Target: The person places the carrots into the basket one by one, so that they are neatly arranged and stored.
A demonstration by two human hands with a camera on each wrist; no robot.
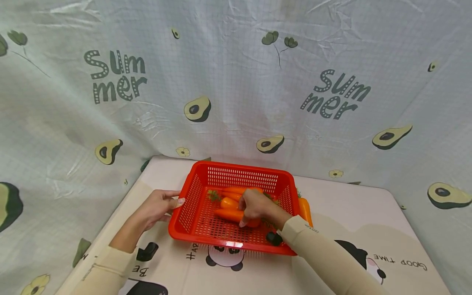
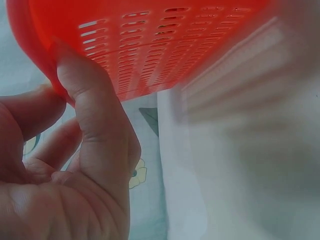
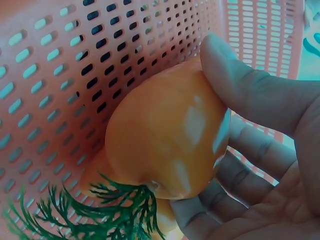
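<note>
A red plastic basket (image 1: 236, 245) with slotted walls stands on the table, holding several orange carrots. My left hand (image 1: 158, 207) grips its left rim, and in the left wrist view the thumb (image 2: 95, 100) lies along the basket's wall (image 2: 145, 45) with fingers behind the rim. My right hand (image 1: 254, 205) reaches inside and holds a carrot (image 1: 229, 214) whose tapered end points left. Up close, the thumb and fingers are around this carrot's thick end (image 3: 160, 135), and feathery green leaves (image 3: 115, 210) show at its base. Another carrot (image 1: 229, 203) lies just behind the held one.
Outside the basket's right wall lies another orange item (image 1: 305, 211), partly hidden by the wall. The white tabletop (image 1: 350, 217) carries printed pandas and lettering. A patterned curtain (image 1: 236, 82) hangs behind the table and along its sides.
</note>
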